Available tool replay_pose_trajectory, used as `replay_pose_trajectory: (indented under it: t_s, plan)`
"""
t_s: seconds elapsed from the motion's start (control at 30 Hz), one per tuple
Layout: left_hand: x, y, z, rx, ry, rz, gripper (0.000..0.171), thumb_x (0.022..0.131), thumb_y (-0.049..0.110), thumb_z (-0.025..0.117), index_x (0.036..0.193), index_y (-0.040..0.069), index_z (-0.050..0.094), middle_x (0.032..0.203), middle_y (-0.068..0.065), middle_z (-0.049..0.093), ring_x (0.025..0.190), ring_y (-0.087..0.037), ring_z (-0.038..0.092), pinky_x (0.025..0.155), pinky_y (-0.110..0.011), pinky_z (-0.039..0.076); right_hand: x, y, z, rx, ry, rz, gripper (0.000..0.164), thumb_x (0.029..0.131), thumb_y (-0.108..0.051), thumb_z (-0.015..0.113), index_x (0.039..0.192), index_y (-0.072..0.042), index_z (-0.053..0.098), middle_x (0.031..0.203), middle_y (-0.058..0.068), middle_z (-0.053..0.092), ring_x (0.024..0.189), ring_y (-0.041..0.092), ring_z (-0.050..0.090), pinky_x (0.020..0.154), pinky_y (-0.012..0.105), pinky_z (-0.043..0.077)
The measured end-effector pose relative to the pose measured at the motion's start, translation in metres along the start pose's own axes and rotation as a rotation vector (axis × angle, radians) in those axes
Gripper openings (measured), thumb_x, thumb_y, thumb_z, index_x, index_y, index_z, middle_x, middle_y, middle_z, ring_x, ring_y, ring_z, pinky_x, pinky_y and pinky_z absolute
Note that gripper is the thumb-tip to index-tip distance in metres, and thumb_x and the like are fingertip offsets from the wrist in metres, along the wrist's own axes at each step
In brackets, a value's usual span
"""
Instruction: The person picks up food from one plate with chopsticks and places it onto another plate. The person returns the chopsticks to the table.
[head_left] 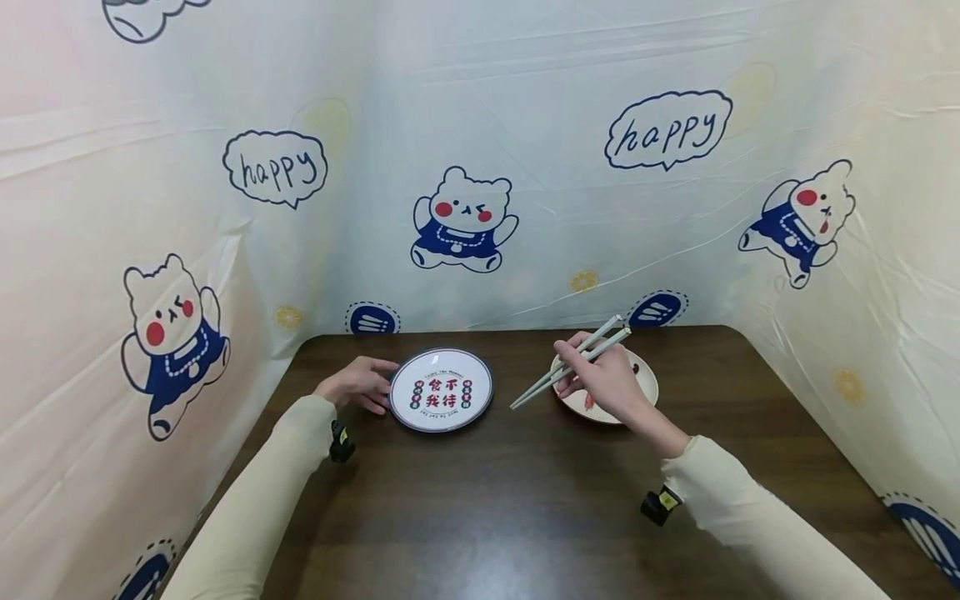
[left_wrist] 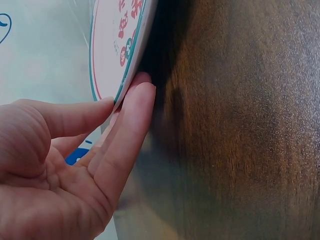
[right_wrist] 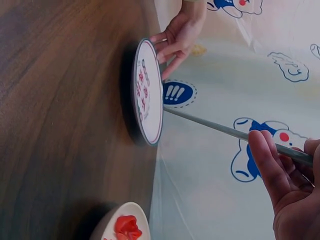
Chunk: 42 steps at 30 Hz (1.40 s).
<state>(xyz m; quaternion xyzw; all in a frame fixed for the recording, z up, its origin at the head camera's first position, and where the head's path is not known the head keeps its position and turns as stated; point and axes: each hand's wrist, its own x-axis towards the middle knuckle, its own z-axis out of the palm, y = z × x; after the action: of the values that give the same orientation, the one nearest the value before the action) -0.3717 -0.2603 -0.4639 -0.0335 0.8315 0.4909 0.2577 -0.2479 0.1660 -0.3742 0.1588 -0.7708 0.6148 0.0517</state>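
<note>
A white plate (head_left: 441, 412) with a blue rim and red lettering sits left of the table's middle. At its left edge my left hand (head_left: 360, 383) pinches the rim; in the left wrist view the thumb (left_wrist: 82, 117) is on the upper edge and the fingers reach below. My right hand (head_left: 603, 379) holds a pair of pale chopsticks (head_left: 551, 379), their tips pointing left toward that plate with nothing between them. Beneath the right hand is a cream plate (head_left: 648, 383), partly hidden, bearing a red piece of food (right_wrist: 127, 227).
The dark wooden table (head_left: 465, 508) ends at a back edge, against a pale printed curtain (head_left: 465, 108) that hangs behind and along both sides. Small black cameras (head_left: 342, 442) are strapped at both wrists.
</note>
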Motion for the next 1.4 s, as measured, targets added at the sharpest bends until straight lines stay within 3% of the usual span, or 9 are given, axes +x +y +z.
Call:
replay_pose_trajectory:
  t_s: [0.1,0.23,0.43,0.7,0.97,1.17,1.27,1.4]
  plan:
    - [0.0,0.0,0.001,0.012,0.008,-0.001,0.057,0.091,0.003,0.056,0.145,0.007,0.038,0.102,-0.021,0.06,0.079,-0.031,0.067,0.072,-0.042,0.058,-0.001,-0.011,-0.001,0.044,-0.002,0.008,0.03,0.095,-0.026,0.059,0.097,0.004,0.06,0.075,0.03,0.064,0.065,0.047,0.064,0.041,0.046,0.053]
    - [-0.001,0.001,0.001,0.018,0.0,0.0,0.059,0.091,0.003,0.056,0.146,0.006,0.035,0.102,-0.022,0.059,0.078,-0.031,0.066,0.073,-0.042,0.058,0.001,-0.012,-0.004,0.094,0.001,0.005,0.027,0.095,-0.022,0.059,0.096,0.005,0.059,0.08,0.035,0.062,0.068,0.052,0.062,0.057,0.055,0.055]
    - [-0.002,0.001,0.001,0.016,-0.013,-0.016,0.059,0.092,0.006,0.055,0.147,0.007,0.034,0.104,-0.021,0.06,0.079,-0.032,0.068,0.073,-0.042,0.058,0.008,-0.006,-0.011,0.176,-0.013,0.0,0.028,0.096,-0.018,0.057,0.097,0.01,0.056,0.084,0.042,0.058,0.069,0.057,0.058,0.059,0.06,0.052]
    - [-0.002,-0.002,0.0,-0.02,-0.03,-0.036,0.061,0.092,0.008,0.058,0.147,0.01,0.034,0.104,-0.021,0.061,0.081,-0.033,0.068,0.073,-0.042,0.058,0.016,-0.003,-0.025,0.184,0.004,-0.01,0.028,0.097,-0.018,0.055,0.096,0.01,0.055,0.085,0.045,0.055,0.068,0.053,0.06,0.063,0.06,0.051]
    - [-0.001,-0.003,0.0,-0.036,-0.047,-0.051,0.063,0.091,0.007,0.058,0.148,0.012,0.031,0.103,-0.022,0.06,0.079,-0.033,0.067,0.074,-0.043,0.058,0.024,0.011,-0.039,0.256,0.02,0.008,0.031,0.096,-0.018,0.055,0.097,0.013,0.054,0.089,0.047,0.049,0.064,0.043,0.064,0.062,0.057,0.053]
    - [0.001,-0.002,0.0,-0.025,-0.038,-0.043,0.061,0.092,0.007,0.058,0.148,0.012,0.033,0.103,-0.022,0.06,0.078,-0.032,0.067,0.073,-0.042,0.058,0.031,0.028,-0.051,0.256,0.042,0.026,0.04,0.095,-0.025,0.057,0.103,0.014,0.052,0.085,0.036,0.056,0.063,0.034,0.067,0.059,0.05,0.056]
    - [0.001,-0.002,0.0,-0.012,-0.037,-0.038,0.062,0.092,0.007,0.057,0.148,0.011,0.032,0.103,-0.021,0.06,0.078,-0.031,0.068,0.073,-0.042,0.058,0.032,0.032,-0.057,0.214,0.052,0.038,0.045,0.095,-0.031,0.057,0.104,0.013,0.05,0.079,0.032,0.061,0.059,0.032,0.067,0.046,0.037,0.056]
    - [0.002,-0.002,0.0,-0.014,-0.042,-0.041,0.063,0.092,0.007,0.058,0.149,0.012,0.031,0.104,-0.021,0.06,0.078,-0.031,0.068,0.073,-0.042,0.058,0.031,0.035,-0.065,0.163,0.053,0.067,0.049,0.095,-0.037,0.055,0.105,0.01,0.047,0.075,0.031,0.063,0.058,0.032,0.067,0.034,0.024,0.041]
